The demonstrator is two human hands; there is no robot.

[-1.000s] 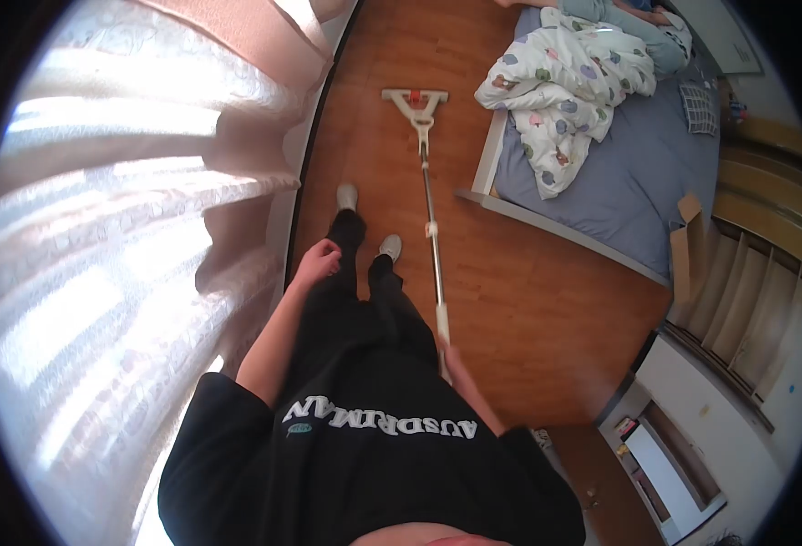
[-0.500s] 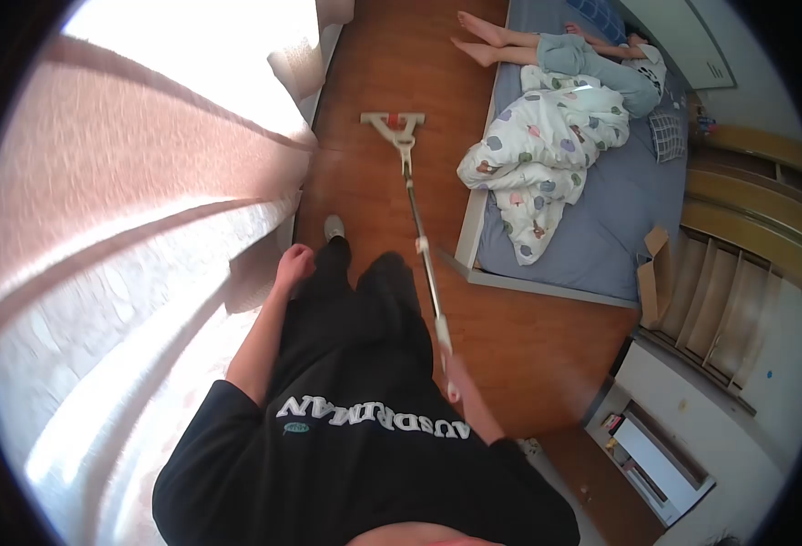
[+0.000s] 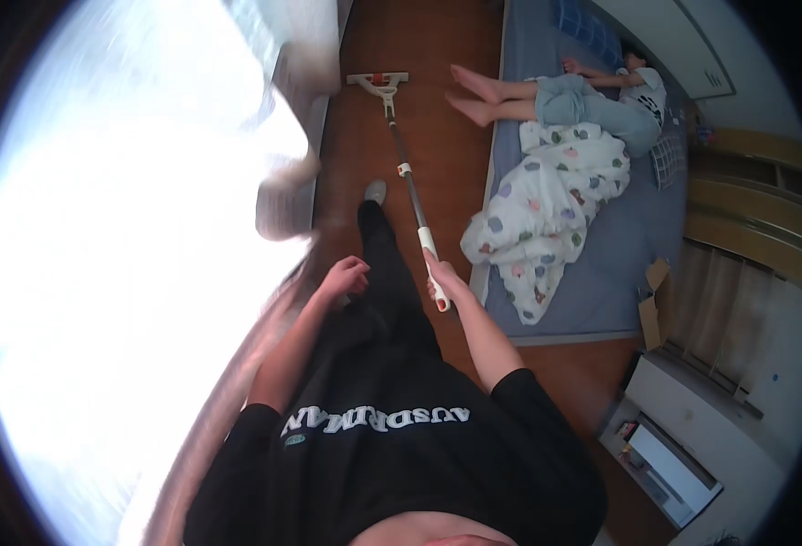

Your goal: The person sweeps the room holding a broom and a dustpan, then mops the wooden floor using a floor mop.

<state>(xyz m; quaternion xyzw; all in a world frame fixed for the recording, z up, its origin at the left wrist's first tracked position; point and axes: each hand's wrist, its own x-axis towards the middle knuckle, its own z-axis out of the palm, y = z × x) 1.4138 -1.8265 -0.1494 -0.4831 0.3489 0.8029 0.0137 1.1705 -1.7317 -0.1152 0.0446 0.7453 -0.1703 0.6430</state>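
Observation:
My right hand (image 3: 446, 276) is wrapped around the white grip of a long-handled mop (image 3: 413, 196). Its metal pole runs forward and slightly left, down to the floor. At the far end, the wide white mop head (image 3: 378, 82), with a red part in its middle, rests on the wooden floor between the curtain side and the bed. My left hand (image 3: 347, 276) hangs in front of my left thigh, its fingers curled in and nothing seen in them. One foot in a light shoe (image 3: 375, 192) is set forward, left of the pole.
A bed (image 3: 592, 264) with grey-blue bedding stands to the right, carrying a patterned quilt (image 3: 547, 214). A person (image 3: 583, 98) lies on it, bare feet sticking out over the edge. Bright curtains (image 3: 146, 273) line the left. An open cardboard box (image 3: 653, 305) sits beyond the bed.
The mop head has slid forward and a little left. My right hand has reached forward with the handle. My left hand has swung toward the middle, and one foot has stepped ahead.

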